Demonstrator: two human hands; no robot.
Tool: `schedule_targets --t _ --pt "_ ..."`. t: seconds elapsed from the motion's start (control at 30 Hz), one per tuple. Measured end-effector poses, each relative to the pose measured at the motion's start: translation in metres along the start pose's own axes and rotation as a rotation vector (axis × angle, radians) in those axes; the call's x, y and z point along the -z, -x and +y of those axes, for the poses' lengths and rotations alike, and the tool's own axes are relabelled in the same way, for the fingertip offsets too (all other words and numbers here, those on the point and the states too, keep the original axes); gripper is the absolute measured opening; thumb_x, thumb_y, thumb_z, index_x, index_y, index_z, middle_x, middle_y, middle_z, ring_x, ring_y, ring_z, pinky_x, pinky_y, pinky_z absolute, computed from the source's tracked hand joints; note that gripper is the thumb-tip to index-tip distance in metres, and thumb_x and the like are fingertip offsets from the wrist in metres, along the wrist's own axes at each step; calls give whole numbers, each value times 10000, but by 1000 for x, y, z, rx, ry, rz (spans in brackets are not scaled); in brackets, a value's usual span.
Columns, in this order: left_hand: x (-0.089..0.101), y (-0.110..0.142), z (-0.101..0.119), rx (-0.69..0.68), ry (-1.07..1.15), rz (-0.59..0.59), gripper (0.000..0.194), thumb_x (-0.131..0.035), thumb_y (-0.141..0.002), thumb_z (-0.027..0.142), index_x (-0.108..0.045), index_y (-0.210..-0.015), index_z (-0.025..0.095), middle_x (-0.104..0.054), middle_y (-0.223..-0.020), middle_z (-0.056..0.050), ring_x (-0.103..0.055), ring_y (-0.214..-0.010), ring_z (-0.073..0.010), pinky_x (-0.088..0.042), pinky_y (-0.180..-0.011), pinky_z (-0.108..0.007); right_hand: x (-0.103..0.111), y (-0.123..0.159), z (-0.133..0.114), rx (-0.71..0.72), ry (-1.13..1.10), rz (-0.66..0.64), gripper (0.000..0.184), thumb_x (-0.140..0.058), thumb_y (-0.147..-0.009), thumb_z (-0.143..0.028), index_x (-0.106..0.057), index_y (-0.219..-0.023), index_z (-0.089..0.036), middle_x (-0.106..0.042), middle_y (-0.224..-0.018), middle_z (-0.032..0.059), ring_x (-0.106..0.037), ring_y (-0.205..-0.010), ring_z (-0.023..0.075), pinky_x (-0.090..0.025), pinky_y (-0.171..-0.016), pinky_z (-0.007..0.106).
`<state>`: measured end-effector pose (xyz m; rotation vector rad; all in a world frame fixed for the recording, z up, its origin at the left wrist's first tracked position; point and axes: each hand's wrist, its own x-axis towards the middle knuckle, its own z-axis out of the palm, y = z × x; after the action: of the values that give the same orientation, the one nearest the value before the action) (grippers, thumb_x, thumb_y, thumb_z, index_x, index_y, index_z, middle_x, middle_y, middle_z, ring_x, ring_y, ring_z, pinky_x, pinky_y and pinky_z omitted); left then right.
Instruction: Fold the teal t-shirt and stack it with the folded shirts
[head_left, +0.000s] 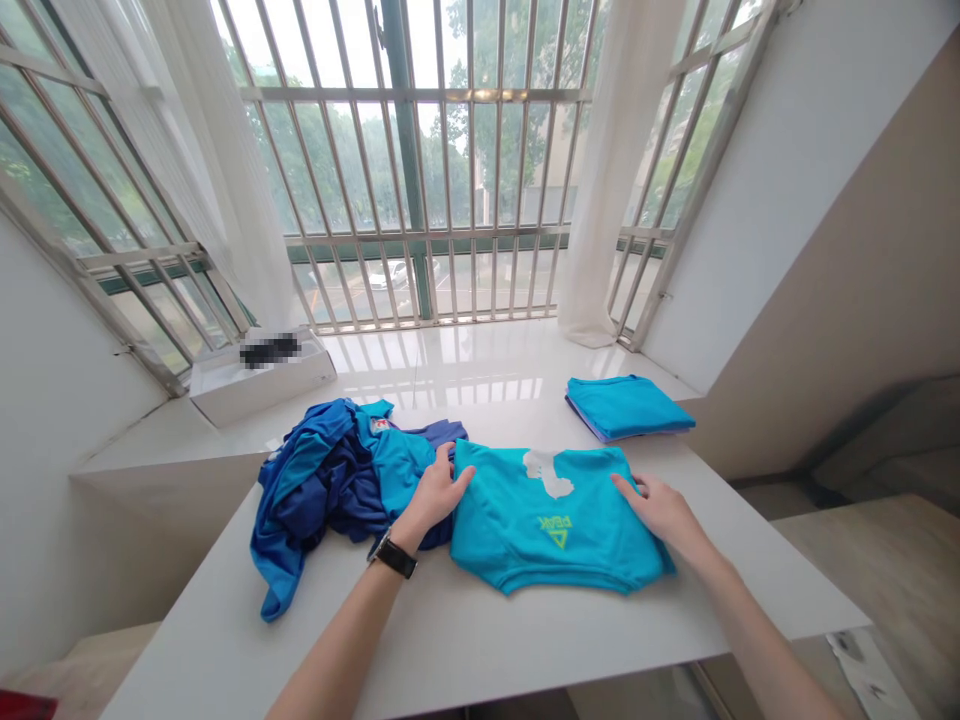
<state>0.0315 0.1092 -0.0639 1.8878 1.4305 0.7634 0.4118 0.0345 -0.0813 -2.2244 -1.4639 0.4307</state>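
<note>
A bright blue T-shirt (502, 530), partly folded, lies in front of me with its neckline toward me. It bears a white patch and a yellow-green PEAK logo. My left hand (431, 495), with a black watch on the wrist, grips the shirt's far left corner between thumb and fingers. On the opposite side, my right hand (660, 508) pinches the right edge; some of its fingers are hidden behind the cloth. Left of the shirt sits a crumpled heap of blue and navy clothes (330, 480), close beside my left hand.
A folded stack of clothes (630, 408) lies at the back right of the white table (360, 650). On the sill (480, 370) stands a white box (262, 380) at the left, with a blurred dark item on top. Barred windows and white curtains (600, 200) rise behind.
</note>
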Motion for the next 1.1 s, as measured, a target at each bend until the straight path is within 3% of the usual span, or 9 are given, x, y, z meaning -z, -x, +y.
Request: schedule_targets --t 0.07,0.13,0.2,0.3,0.43,0.6,0.83,0.97,1.1 --pt "4 21 3 -31 143 -55 715 -569 -894 444 -274 -1473 146 -676 -1039 -111 -649 -716 -192 -500 -662 -314 -1 19 6 -23 -39 -26 631 -456 -790 -708 -673 -1058 -180 -747 -1078 151 -697 -993 304 -520 -752 319" --pt "10 42 7 -37 258 -131 721 -599 -880 452 -286 -1474 189 -610 -1244 -168 -665 -829 -199 -529 -731 -337 -3 36 11 -62 -81 -39 662 -473 -755 -719 -668 -1082 -179 -740 -1117 152 -685 -1043 313 -525 -784 327" --pt "16 59 10 -17 321 -177 655 -606 -874 466 -368 -1422 197 -572 -1295 -180 -658 -894 -206 -533 -759 -340 -6 47 14 -97 -98 -34 680 -452 -750 -720 -659 -1099 -175 -736 -1131 160 -674 -1073 327 -524 -817 348" --pt "20 73 15 15 304 -229 533 -583 -877 462 -465 -1311 178 -636 -1030 -96 -618 -736 -161 -492 -642 -284 -10 54 15 -123 -77 4 667 -405 -761 -705 -656 -1077 -174 -741 -1100 178 -673 -1066 348 -523 -831 380" --pt "16 77 15 22 228 -204 411 -579 -852 434 -512 -1161 172 -518 -711 38 -484 -545 -113 -373 -526 -243 -11 54 20 -107 -80 50 578 -409 -773 -669 -667 -1005 -206 -764 -1009 161 -700 -994 346 -535 -792 381" --pt "12 82 11 51 199 -186 386 -591 -836 434 -506 -1116 181 -520 -706 40 -490 -534 -117 -373 -520 -238 -6 59 34 -70 -101 68 505 -487 -777 -646 -682 -998 -236 -780 -915 122 -725 -893 335 -551 -696 372" --pt "3 92 14 35 176 -214 314 -559 -867 416 -493 -1090 205 -535 -676 49 -572 -522 -135 -381 -494 -226 0 70 40 -136 -179 -2 551 -541 -724 -694 -709 -971 -230 -788 -927 118 -730 -920 331 -570 -729 378" --pt "-5 96 20 66 222 -254 410 -535 -888 427 -426 -1215 205 -553 -670 57 -638 -531 -159 -409 -494 -226 4 72 31 -98 -146 29 508 -537 -719 -668 -703 -922 -233 -782 -959 116 -711 -977 345 -562 -741 378" --pt "-10 100 27 39 245 -252 566 -524 -903 422 -343 -1394 209 -543 -659 66 -618 -520 -145 -396 -493 -220 17 73 4 -37 -95 150 484 -486 -769 -639 -685 -951 -237 -767 -906 105 -708 -862 328 -541 -694 377"
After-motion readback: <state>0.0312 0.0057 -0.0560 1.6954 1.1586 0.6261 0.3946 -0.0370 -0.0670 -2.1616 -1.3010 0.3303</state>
